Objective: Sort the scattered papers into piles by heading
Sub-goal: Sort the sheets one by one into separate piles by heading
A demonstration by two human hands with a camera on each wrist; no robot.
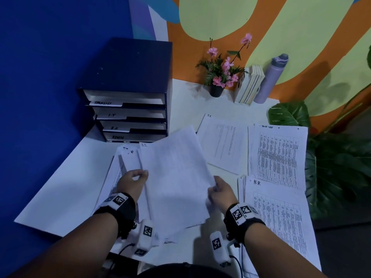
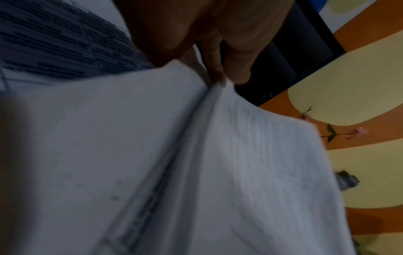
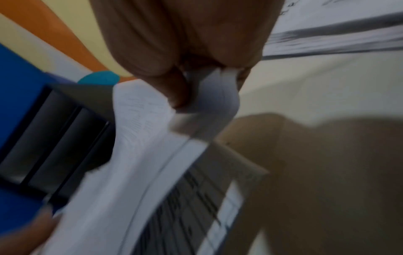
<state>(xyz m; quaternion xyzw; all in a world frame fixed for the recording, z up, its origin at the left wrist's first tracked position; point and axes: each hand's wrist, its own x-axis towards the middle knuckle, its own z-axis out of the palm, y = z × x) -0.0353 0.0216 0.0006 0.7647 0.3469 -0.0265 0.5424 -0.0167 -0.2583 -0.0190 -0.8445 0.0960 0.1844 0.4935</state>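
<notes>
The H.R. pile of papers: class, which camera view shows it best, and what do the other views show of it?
The head view: the H.R. pile lies flat at the right, its heading readable. The right wrist view shows only blurred printed sheets at its top right, possibly that pile. The left wrist view does not show it.

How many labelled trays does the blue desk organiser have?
4, stacked in the organiser at far left: TASKLIST on top, then I.T, H.R, and ADMIN lowest. No others show.

Black wrist straps [image 1: 122, 207] carry white camera mounts [image 1: 145, 237] with square-patterned tags
</notes>
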